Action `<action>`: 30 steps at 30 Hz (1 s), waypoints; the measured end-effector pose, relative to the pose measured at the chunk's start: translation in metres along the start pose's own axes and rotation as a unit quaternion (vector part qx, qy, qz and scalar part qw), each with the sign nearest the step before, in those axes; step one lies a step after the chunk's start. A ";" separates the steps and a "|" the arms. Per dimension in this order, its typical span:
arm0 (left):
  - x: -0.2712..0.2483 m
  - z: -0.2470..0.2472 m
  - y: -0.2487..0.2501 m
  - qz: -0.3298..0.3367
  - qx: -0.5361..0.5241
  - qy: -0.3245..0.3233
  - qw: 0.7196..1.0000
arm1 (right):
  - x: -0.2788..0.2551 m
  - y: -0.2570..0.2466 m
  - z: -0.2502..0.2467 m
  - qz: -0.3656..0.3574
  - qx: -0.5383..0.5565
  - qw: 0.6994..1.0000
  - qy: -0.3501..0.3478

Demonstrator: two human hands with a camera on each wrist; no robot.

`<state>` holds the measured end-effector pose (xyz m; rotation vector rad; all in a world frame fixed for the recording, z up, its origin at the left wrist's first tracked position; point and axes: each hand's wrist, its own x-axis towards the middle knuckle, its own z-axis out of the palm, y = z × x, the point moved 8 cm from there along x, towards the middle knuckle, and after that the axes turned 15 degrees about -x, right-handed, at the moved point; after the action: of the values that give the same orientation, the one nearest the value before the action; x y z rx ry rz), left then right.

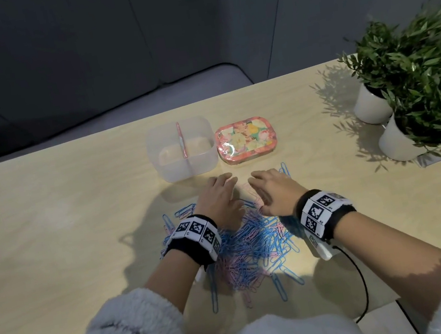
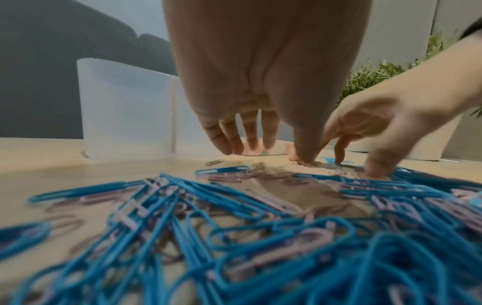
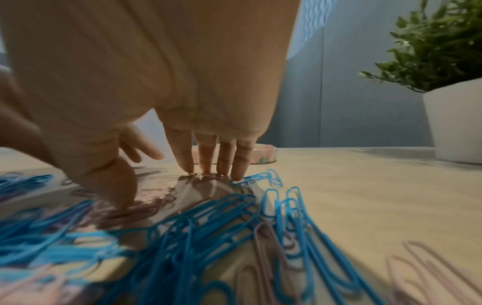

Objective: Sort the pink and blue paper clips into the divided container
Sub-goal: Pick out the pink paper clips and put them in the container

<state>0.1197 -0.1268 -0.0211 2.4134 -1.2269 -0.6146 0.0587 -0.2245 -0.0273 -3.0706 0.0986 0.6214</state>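
Both the left hand (image 1: 219, 195) and right hand (image 1: 273, 190) press straight, released fingers (image 3: 237, 163) onto the mixed paper clips (image 1: 254, 242) heaped on the table (image 1: 63, 220), short of the divided container (image 1: 181, 148). The clips look light, stiff, slippery and prone to tangling; pinching one by its loop end seems best.

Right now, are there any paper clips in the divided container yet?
No: in the head view both halves of the divided container look bare, and the paper clips all lie on the table.

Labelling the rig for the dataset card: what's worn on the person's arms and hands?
Both hands bare, no gloves: left hand, right hand. Each wrist carries a black band faced with white blocks of black square-pattern markers. A black cable trails from the right wrist unit. Fluffy pale sleeves are pushed up both forearms.
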 end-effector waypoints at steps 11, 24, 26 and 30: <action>0.001 0.005 -0.001 0.026 -0.025 0.004 0.999 | 0.004 -0.009 0.007 0.022 0.051 0.993 0.100; -0.035 -0.004 -0.018 -0.032 -0.170 0.075 0.982 | 0.039 -0.016 -0.102 0.075 0.387 0.914 0.097; -0.040 -0.005 -0.016 -0.035 -0.163 0.075 0.983 | 0.060 -0.040 -0.125 0.063 0.413 0.904 0.093; -0.048 -0.005 -0.017 -0.096 -0.156 0.056 0.982 | 0.100 -0.078 -0.147 0.067 0.406 0.907 0.090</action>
<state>0.1083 -0.0775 -0.0149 2.2779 -0.7925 -0.6620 0.2126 -0.1554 0.0688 -2.3006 0.4458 0.2011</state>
